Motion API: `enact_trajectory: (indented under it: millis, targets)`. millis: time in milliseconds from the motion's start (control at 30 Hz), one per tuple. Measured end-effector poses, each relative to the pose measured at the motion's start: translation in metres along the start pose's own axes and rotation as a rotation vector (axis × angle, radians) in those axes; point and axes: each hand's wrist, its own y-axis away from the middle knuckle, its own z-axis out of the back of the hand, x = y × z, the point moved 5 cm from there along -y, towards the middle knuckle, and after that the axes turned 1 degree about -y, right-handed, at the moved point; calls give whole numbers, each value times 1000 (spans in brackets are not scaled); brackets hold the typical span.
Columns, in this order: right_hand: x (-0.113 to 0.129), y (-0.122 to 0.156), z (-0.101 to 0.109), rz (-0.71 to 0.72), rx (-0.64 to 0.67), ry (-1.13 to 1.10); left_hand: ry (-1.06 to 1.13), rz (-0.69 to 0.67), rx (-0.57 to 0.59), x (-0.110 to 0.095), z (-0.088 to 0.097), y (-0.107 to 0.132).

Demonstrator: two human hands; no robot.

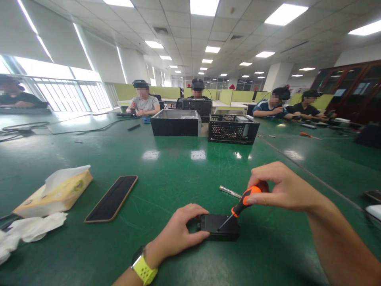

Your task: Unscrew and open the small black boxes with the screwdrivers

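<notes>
A small black rectangular box [212,225] lies flat on the green table in front of me. My left hand [185,228] grips its left end between thumb and fingers. In my right hand [275,186] is a screwdriver [245,200] with an orange and black handle, held tilted by thumb and fingers. Its shaft slants down to the left, and the tip meets the top face of the box. Whether a screw sits under the tip is too small to make out. Just behind the screwdriver lies a thin silvery rod [229,192], partly hidden by my right hand.
Left of the box lie a phone [112,199], a tissue pack [56,192] and crumpled tissues [35,228]. Farther back stand two dark metal cases [175,126] [233,130]. Another screwdriver [306,135] and cables [71,130] lie farther off. Several people sit around the green table [166,167].
</notes>
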Motion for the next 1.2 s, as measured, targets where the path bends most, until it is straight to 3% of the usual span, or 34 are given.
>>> enact_trajectory:
  millis: [300, 533, 700, 800, 1000, 1200]
  targets:
    - [9, 4, 0, 70, 68, -91, 2, 1, 9, -2, 0, -1]
    - [5, 0, -3, 56, -98, 68, 19, -3, 4, -1, 0, -1]
    - [14, 1, -5, 123, 20, -72, 5, -6, 0, 0, 0, -1]
    - [13, 1, -5, 92, 33, -90, 7, -12, -1, 1, 0, 0]
    - [4, -4, -5, 43, -96, 21, 6, -14, 1, 1, 0, 0]
    - [-9, -3, -2, -8, -19, -209, 7, -7, 6, 0, 0, -1]
